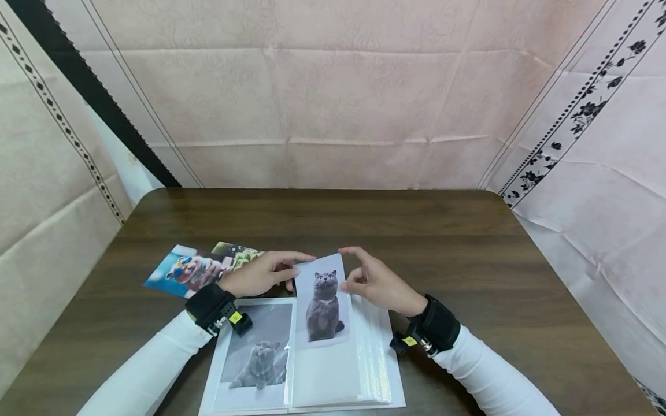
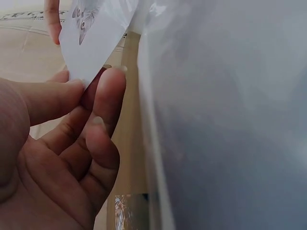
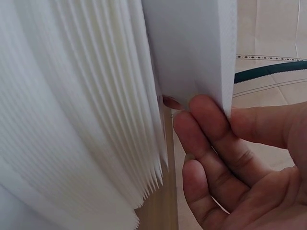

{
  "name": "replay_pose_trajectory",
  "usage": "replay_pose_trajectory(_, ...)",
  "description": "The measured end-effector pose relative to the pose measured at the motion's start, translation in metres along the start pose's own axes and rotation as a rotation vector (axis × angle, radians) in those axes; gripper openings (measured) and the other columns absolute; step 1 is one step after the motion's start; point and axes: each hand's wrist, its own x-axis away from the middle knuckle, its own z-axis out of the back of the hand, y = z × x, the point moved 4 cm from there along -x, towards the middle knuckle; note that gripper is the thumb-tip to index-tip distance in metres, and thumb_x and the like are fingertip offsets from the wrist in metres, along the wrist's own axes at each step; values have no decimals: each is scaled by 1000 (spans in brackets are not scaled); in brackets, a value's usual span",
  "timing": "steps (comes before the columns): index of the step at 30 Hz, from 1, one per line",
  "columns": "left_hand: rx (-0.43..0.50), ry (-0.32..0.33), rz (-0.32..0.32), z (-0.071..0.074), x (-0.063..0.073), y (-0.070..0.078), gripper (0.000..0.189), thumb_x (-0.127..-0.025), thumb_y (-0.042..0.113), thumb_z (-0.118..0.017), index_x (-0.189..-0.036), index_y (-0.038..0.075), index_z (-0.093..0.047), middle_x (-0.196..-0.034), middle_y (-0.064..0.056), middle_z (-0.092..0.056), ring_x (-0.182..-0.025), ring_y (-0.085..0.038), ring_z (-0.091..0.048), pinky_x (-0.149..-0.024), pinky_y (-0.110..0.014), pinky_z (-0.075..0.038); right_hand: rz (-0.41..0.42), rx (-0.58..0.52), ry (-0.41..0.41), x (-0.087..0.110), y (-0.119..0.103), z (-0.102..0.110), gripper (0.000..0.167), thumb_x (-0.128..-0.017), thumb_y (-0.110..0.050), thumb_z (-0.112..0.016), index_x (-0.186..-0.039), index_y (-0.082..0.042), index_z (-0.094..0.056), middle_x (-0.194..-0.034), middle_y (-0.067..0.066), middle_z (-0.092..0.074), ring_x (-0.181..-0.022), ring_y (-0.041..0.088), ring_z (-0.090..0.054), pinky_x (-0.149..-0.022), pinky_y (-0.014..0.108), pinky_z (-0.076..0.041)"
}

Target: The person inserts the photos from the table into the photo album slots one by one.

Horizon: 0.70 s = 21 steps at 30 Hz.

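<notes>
An open photo album [image 1: 325, 378] with clear sleeves lies at the table's front. Its left page shows a grey cat picture [image 1: 260, 361]. On the right page, a photo of a sitting grey cat [image 1: 325, 312] has its lower part at the sleeve and its top sticking out above the page. My left hand [image 1: 265, 274] pinches the photo's upper left corner between thumb and fingers, clearly seen on the photo [image 2: 91, 55] in the left wrist view. With thumb and fingertips, my right hand [image 1: 380, 282] pinches its right edge near the top; the photo's back [image 3: 192, 52] faces the right wrist camera.
Two loose pictures lie behind my left wrist: a colourful one with a figure in blue goggles [image 1: 189, 268] and a greenish one [image 1: 236, 254], partly covered. The brown wooden table [image 1: 333, 214] ends at a hanging cloth [image 1: 333, 115]. Many album pages [image 3: 110, 96] fan beside my right fingers.
</notes>
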Motion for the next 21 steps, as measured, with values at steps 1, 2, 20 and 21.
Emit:
replay_pose_trajectory(1,-6,0,-9,0,1,0,42,-106,9,-52,-147,12,-52,-110,-11,-69,-78,-20,-65,-73,-28,-56,2,-1,0,0,0,0,68,-97,-10,-68,-153,-5,-29,-90,11,-74,-77,18,-57,-62,25,-40)
replay_pose_trajectory(2,-9,0,-16,0,2,1,42,-106,9,-52,-148,12,-51,-112,-11,-69,-78,-19,-65,-73,-28,-56,5,-1,2,0,1,0,68,-97,-10,-68,-153,-5,-29,-89,11,-73,-76,18,-56,-62,24,-40)
replay_pose_trajectory(20,-21,-27,-28,-4,5,3,46,-106,7,-49,-152,11,-46,-107,-10,-67,-75,-18,-64,-73,-28,-53,-5,0,3,-1,4,-2,66,-97,-10,-67,-152,-5,-30,-86,11,-72,-68,18,-49,-58,24,-37)
replay_pose_trajectory(21,-21,-29,-27,-4,5,3,46,-107,7,-49,-152,10,-45,-104,-10,-67,-75,-18,-64,-73,-28,-53,-5,1,1,-1,4,-2,66,-97,-10,-67,-152,-5,-30,-86,10,-72,-68,17,-49,-58,25,-37)
